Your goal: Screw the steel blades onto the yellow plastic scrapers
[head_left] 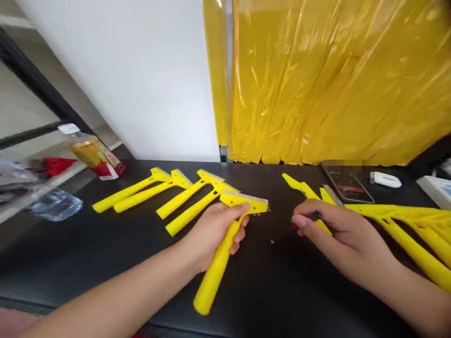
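My left hand (221,224) is closed around the neck of a yellow scraper (215,272), its thumb pressed on the head, which carries a pale metal blade edge. In my right hand (341,237) is a thin screwdriver (314,216) with a dark and red handle. The shaft points down to the left, and a small metal piece (272,241), perhaps a screw, shows at its tip. Just beyond the scraper head lie several tiny metal rings or nuts (259,214). Behind my left hand several bladed yellow scrapers (141,192) rest in a slanted row.
Yellow scraper parts (405,239) are heaped at the right, partly behind my right hand. A phone (348,183) and a white oval object (387,179) lie at the back. A tilted drink bottle (95,152) stands left. Yellow plastic sheeting (334,84) and a white panel (151,80) border the black table (105,263).
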Motion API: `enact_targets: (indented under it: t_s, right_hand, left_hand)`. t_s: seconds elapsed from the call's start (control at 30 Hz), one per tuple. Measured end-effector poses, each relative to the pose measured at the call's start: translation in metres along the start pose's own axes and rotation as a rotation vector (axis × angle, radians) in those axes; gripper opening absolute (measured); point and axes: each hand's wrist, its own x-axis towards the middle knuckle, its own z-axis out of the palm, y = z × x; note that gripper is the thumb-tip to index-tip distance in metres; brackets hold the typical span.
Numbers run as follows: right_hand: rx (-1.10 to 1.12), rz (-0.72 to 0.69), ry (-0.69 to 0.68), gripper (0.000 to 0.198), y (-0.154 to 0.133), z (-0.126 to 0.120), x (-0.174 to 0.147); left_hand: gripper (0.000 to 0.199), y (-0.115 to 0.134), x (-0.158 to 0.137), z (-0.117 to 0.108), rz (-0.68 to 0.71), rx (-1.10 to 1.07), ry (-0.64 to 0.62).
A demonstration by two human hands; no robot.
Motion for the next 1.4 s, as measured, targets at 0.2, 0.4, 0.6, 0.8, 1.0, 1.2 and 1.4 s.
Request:
enact_targets:
  t_s: [0.2, 0.4, 0.6, 0.8, 1.0, 1.2, 1.4]
  right_hand:
    - [-0.015, -0.002, -0.002, 0.017, -0.001, -0.002, 0.001]
    - [-0.019, -0.016, 0.008, 0.016, -0.003, -0.003, 0.001]
    - [0.019, 0.042, 0.060, 0.019, -0.003, -0.007, -0.001]
    - [0.306, 0.138, 0.252, 0.021, 0.002, -0.008, -0.007]
    - [0.527, 0.211, 0.301, 0.017, 0.013, -0.003, -0.013]
    - [0.487, 0.176, 0.277, 0.017, 0.005, -0.001, -0.008]
    - [0.469, 0.168, 0.254, 0.017, 0.006, -0.001, -0.010]
  left_hand:
    - [0.032, 0.003, -0.002, 0.002, 0.001, 0.000, -0.003]
    - [0.032, 0.002, -0.002, -0.001, 0.015, 0.013, -0.027]
    - [0.033, 0.002, -0.002, -0.001, 0.007, 0.002, -0.024]
    - [0.034, 0.004, -0.006, 0.002, -0.095, 0.058, -0.052]
    - [0.038, 0.005, -0.009, 0.003, -0.230, 0.110, -0.175]
    - [0.033, 0.007, -0.010, 0.004, -0.258, 0.111, -0.199]
    - [0.031, 0.009, -0.012, 0.004, -0.276, 0.079, -0.223]
